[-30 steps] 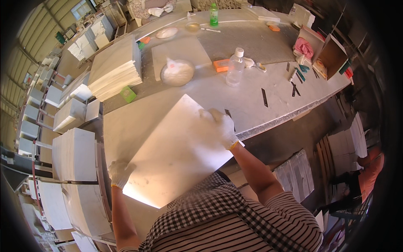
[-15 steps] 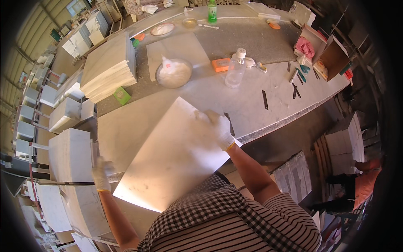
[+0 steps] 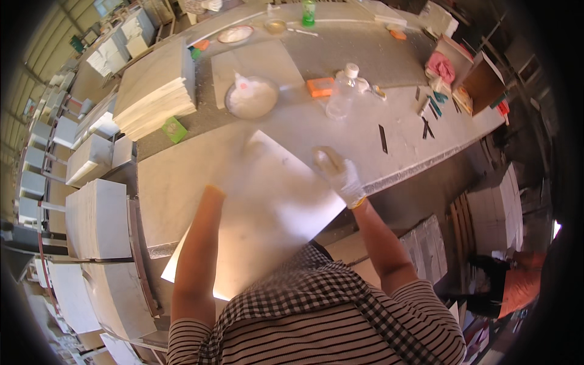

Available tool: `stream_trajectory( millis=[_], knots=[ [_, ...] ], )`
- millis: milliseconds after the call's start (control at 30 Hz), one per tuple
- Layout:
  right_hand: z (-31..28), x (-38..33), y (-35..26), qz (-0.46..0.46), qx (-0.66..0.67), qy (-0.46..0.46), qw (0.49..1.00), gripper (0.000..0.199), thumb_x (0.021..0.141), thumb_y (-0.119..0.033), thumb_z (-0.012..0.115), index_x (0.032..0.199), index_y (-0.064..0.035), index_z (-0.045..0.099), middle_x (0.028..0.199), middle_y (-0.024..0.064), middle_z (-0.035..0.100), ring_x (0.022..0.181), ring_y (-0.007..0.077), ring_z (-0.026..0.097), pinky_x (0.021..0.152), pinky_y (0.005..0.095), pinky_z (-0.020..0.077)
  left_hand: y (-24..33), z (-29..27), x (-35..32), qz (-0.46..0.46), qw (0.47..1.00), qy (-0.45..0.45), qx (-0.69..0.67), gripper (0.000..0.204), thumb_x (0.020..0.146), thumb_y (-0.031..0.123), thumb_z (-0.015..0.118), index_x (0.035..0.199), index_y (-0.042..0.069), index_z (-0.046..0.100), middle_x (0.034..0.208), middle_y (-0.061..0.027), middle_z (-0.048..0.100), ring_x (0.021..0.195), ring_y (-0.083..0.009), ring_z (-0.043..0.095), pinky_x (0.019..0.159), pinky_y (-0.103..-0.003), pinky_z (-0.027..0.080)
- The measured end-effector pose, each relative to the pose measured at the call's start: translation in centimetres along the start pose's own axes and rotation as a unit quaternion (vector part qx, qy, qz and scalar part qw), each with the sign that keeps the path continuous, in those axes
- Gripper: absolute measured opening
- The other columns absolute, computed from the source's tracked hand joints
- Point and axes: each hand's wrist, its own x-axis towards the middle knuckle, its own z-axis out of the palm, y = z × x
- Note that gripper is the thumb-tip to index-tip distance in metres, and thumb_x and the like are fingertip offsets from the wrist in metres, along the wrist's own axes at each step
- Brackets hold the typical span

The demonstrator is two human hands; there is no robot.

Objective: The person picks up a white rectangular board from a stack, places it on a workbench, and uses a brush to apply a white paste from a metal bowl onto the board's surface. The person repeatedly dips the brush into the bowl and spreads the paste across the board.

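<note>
A pale, square-cornered stone tile (image 3: 267, 222) lies at an angle over the near edge of the stone-topped table (image 3: 176, 182), its near corner close to my body. My left hand (image 3: 234, 164), in a white glove, is over the tile's far left part and smeared by motion; its fingers cannot be made out. Beside the tile's right edge is my right hand (image 3: 344, 177), also in a white glove with a yellow cuff. Its fingers are curled together, and what they hold, if anything, is hidden. Several thin black strips (image 3: 383, 139) lie to the right.
Beyond the tile are a bowl of white powder (image 3: 255, 104), an orange box (image 3: 320, 87) and a clear bottle (image 3: 342, 100). A tile stack (image 3: 152, 97) and a green packet (image 3: 174, 130) stand left. An open carton (image 3: 480, 82) sits far right. Another person (image 3: 522, 283) is at lower right.
My left hand has moved from beside the tile's left corner up and right over the tile. My right hand has slid off the tile's face to its right edge, where a black strip was showing.
</note>
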Motion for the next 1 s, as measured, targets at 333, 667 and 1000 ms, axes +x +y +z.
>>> stream_trajectory(
  millis=[333,667,1000],
  knots=[
    [-3.9,-4.6,3.1,-0.081,-0.263,-0.016,0.961,0.021,0.084,-0.017,0.067,0.103,-0.0166,0.074,0.114,0.0059,0.065,0.102,0.0302,0.061,0.086,0.0401,0.0502,1.7,-0.8,1.1,-0.063,0.993,-0.08,-0.051,0.041,0.091,0.029,0.063,0.123,0.002,0.062,0.103,-0.0162,0.069,0.097,-0.0254,0.065,0.087,-0.036,0.05],
    [-6.4,-6.8,4.3,0.019,-0.232,0.042,0.972,0.018,0.083,-0.024,0.068,0.098,-0.015,0.073,0.105,0.0064,0.066,0.093,0.0298,0.064,0.081,0.04,0.0527,1.8,-1.0,0.8,-0.044,0.993,-0.073,-0.08,0.04,0.094,0.027,0.063,0.126,0.003,0.062,0.107,-0.0172,0.07,0.099,-0.0264,0.066,0.088,-0.036,0.051],
    [-5.3,-7.6,3.7,0.105,-0.219,0.047,0.969,0.031,0.082,-0.021,0.071,0.111,-0.0107,0.068,0.108,0.0126,0.063,0.089,0.0292,0.066,0.079,0.039,0.0526,1.0,-1.2,1.1,-0.026,0.994,-0.084,-0.062,0.039,0.095,0.03,0.06,0.127,0.007,0.063,0.113,-0.0138,0.07,0.105,-0.025,0.065,0.094,-0.035,0.049]
  ],
)
